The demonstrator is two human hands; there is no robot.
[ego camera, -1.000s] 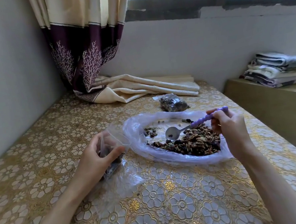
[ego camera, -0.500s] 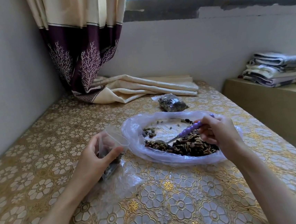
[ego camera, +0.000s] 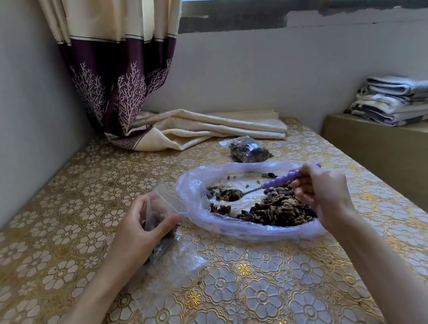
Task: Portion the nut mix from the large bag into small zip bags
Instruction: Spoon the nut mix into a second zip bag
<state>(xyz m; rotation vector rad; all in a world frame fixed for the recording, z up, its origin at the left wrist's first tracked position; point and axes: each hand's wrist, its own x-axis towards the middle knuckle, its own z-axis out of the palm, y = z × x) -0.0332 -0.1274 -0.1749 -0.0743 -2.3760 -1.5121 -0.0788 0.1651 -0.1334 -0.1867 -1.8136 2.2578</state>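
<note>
The large clear bag (ego camera: 197, 187) lies open on the table, its rim rolled down, with a heap of nut mix (ego camera: 280, 209) at its right side. My right hand (ego camera: 320, 193) grips the purple handle of a spoon (ego camera: 281, 181); the spoon's bowl, heaped with nuts, is over the bag's left half. My left hand (ego camera: 138, 229) holds a small zip bag (ego camera: 160, 208) open just left of the large bag, with a few nuts in its bottom. A filled small bag (ego camera: 248, 150) lies behind the large bag.
The table wears a gold flowered cloth (ego camera: 220, 291). A curtain (ego camera: 126, 73) hangs at the back left, its end pooled on the table (ego camera: 204, 131). Folded towels (ego camera: 400, 99) sit on a lower ledge to the right. Another flat clear bag (ego camera: 180, 259) lies under my left hand.
My right hand dipped the empty spoon into the nut heap and has brought it up loaded, moving left toward the small bag. My left hand has kept the small bag open.
</note>
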